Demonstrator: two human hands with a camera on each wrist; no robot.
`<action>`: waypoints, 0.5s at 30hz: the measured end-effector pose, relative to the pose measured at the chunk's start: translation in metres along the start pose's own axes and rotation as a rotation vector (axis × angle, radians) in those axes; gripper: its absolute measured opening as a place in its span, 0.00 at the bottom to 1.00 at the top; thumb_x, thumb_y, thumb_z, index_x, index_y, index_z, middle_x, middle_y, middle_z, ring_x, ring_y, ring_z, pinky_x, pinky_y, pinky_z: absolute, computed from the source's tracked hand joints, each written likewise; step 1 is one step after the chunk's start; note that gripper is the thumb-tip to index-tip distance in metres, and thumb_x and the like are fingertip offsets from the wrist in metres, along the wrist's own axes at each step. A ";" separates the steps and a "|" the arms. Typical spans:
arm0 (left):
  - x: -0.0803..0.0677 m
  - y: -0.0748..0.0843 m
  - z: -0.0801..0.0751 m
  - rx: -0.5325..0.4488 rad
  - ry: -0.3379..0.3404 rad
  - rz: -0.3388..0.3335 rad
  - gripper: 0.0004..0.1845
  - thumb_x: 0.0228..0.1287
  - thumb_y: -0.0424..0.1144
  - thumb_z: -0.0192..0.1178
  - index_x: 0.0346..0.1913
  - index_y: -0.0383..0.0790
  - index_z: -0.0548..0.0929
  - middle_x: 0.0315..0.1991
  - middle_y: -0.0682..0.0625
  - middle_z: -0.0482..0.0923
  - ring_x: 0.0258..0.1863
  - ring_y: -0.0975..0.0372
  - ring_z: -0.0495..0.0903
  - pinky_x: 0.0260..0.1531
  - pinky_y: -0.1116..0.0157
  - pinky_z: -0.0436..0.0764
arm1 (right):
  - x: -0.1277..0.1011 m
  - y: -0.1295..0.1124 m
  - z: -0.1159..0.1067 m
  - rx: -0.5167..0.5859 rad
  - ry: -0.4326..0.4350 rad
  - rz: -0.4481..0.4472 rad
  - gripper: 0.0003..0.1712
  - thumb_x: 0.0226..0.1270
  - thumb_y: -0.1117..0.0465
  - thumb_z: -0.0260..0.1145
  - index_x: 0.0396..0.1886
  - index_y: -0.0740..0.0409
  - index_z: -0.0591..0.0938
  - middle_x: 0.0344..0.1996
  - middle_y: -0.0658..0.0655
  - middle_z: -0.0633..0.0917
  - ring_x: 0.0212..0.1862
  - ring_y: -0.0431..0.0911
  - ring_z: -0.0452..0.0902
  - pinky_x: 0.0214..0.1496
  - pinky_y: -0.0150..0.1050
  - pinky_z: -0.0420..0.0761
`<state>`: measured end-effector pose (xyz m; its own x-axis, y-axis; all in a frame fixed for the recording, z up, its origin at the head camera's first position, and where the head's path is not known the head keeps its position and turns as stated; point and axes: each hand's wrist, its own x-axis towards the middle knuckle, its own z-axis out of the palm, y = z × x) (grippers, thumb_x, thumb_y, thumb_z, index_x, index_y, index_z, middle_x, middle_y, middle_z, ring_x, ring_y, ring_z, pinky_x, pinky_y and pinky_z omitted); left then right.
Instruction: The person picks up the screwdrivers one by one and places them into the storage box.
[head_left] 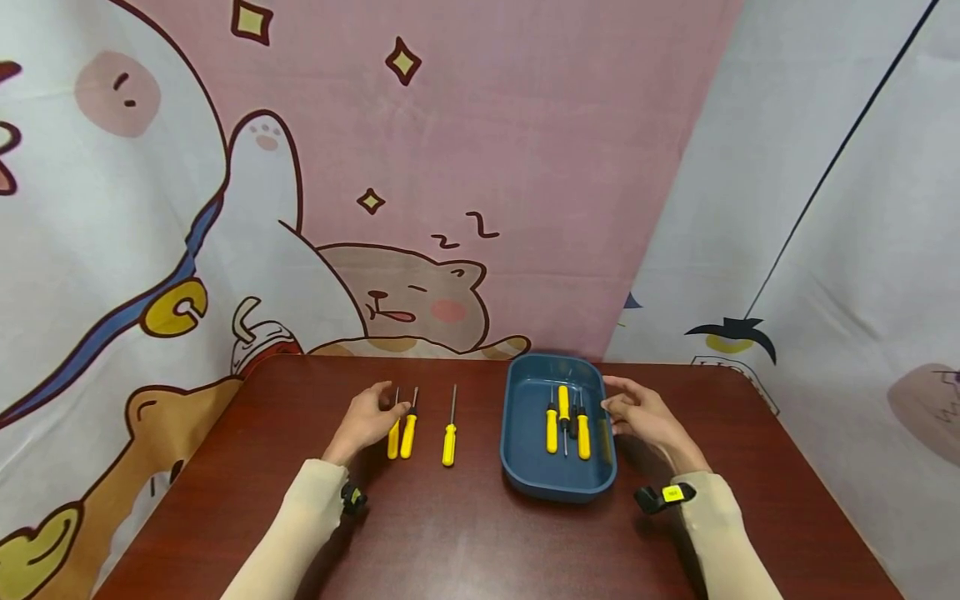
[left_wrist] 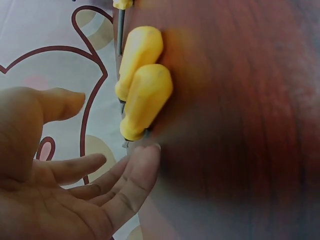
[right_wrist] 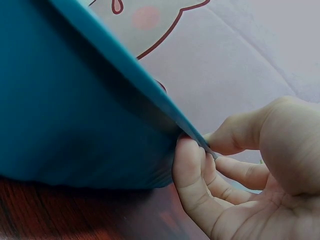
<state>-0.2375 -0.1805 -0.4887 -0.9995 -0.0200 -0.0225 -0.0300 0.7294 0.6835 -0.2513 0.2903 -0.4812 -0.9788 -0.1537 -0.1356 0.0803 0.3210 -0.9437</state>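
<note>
Yellow-handled screwdrivers [head_left: 401, 433], blue tray [head_left: 517, 467]

Yellow-handled screwdrivers: six. Three lie in one blue tray [head_left: 517, 467]; three lie on the table left of the tray, two paired [head_left: 401, 433], one apart [head_left: 449, 442]. Hands: two.

Both forearms, in cream long sleeves, reach forward from the lower edge of the head view, each with a small black device strapped at the wrist. The left hand [head_left: 365, 419] lies low with palm turned inward, fingers relaxed and nearly straight, thumb raised apart from them; in the left wrist view the fingertips [left_wrist: 142, 157] extend loosely and grip nothing. The right hand [head_left: 637, 412] is angled inward toward the left, its fingers curled. In the right wrist view its thumb [right_wrist: 192, 170] and curled fingers pinch together on a thin edge.
</note>
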 end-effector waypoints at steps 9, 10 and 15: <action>-0.003 -0.001 0.004 -0.045 -0.035 -0.088 0.26 0.68 0.39 0.67 0.66 0.31 0.77 0.39 0.42 0.77 0.22 0.60 0.75 0.21 0.67 0.78 | -0.001 -0.001 0.001 0.000 0.003 0.001 0.33 0.76 0.65 0.57 0.78 0.61 0.62 0.54 0.76 0.80 0.38 0.46 0.83 0.38 0.38 0.88; -0.003 -0.001 0.005 -0.044 -0.035 -0.088 0.26 0.68 0.38 0.67 0.65 0.31 0.77 0.38 0.42 0.77 0.21 0.60 0.75 0.20 0.67 0.78 | -0.001 -0.001 0.001 0.000 0.003 0.001 0.33 0.76 0.66 0.57 0.78 0.61 0.62 0.54 0.76 0.80 0.38 0.46 0.83 0.38 0.38 0.88; 0.000 -0.001 0.006 -0.069 -0.037 -0.095 0.23 0.68 0.35 0.67 0.62 0.27 0.78 0.32 0.43 0.78 0.19 0.60 0.78 0.19 0.66 0.82 | -0.001 -0.002 0.002 0.001 0.007 0.006 0.33 0.76 0.65 0.57 0.78 0.61 0.62 0.54 0.75 0.81 0.39 0.46 0.82 0.39 0.39 0.88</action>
<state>-0.2371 -0.1772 -0.4932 -0.9915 -0.0604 -0.1154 -0.1257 0.6765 0.7256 -0.2498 0.2883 -0.4794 -0.9796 -0.1453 -0.1387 0.0860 0.3208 -0.9432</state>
